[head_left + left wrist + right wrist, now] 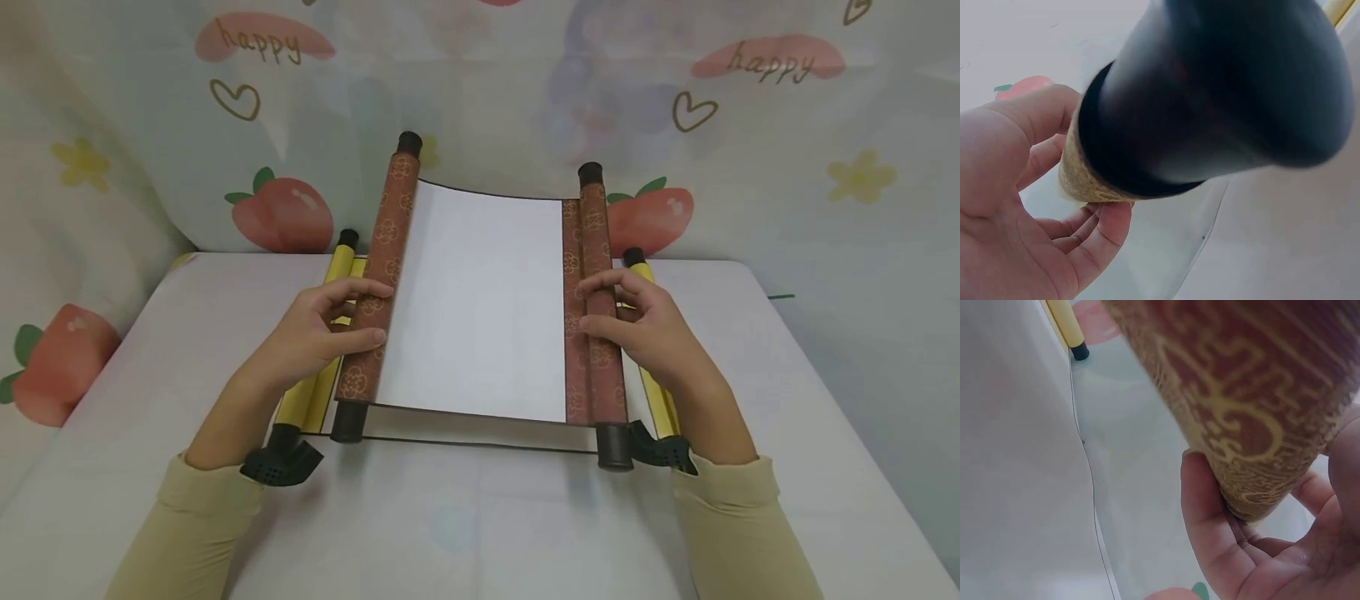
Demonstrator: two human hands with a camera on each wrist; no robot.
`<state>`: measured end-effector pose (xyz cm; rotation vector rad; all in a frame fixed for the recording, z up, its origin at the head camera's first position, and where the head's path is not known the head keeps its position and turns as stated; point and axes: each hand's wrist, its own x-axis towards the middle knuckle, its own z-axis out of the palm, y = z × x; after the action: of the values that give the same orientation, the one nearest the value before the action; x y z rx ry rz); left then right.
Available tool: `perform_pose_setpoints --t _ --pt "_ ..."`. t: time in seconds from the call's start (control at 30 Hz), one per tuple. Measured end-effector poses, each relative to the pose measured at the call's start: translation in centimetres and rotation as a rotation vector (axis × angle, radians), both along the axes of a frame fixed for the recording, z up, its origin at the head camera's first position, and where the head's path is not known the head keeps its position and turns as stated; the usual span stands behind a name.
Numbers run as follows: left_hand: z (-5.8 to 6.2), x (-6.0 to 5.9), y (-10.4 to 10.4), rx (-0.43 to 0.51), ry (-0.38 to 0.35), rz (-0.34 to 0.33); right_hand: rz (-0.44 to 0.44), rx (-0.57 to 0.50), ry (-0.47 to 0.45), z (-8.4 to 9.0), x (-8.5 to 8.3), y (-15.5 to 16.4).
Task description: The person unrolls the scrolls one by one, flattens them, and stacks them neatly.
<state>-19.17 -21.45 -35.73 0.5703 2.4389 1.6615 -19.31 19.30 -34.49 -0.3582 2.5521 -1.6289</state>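
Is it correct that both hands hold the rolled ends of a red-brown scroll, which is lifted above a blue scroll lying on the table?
Not quite. In the head view the left hand and right hand hold the red-brown scroll, but the scroll lying on the table is a yellow scroll, not blue.

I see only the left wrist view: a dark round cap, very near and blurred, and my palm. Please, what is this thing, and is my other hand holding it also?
Observer: The cap is the near end of the left roller of a brown patterned scroll; your left hand grips that roller at its middle.
Operator: And the right hand?
Observer: The right hand grips the other roller, and a white sheet is spread between the two.
Operator: Is something under the scroll?
Observer: Yes, a yellow scroll lies open on the white table below it; its rollers show beside both hands.
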Motion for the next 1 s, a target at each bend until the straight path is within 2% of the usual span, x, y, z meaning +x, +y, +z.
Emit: perform_pose_setpoints --t 0.17,0.43,0.63,1.0 --pt "-0.1 -0.1 -0.1 -0.011 -0.007 0.006 0.004 -0.012 0.011 0.1 0.0 0.2" --pt "-0.7 -0.4 -0.1 0.014 -0.006 -0.027 0.018 -0.048 0.059 0.6 0.2 0.6" --pt "-1.4 -0.8 -0.3 -0.024 -0.013 -0.057 0.01 -0.08 0.067 1.1 0.7 0.6" --pt "-2.0 -1.2 -0.4 -0.034 0.014 -0.081 -0.006 -0.073 0.097 1.4 0.9 0.6"
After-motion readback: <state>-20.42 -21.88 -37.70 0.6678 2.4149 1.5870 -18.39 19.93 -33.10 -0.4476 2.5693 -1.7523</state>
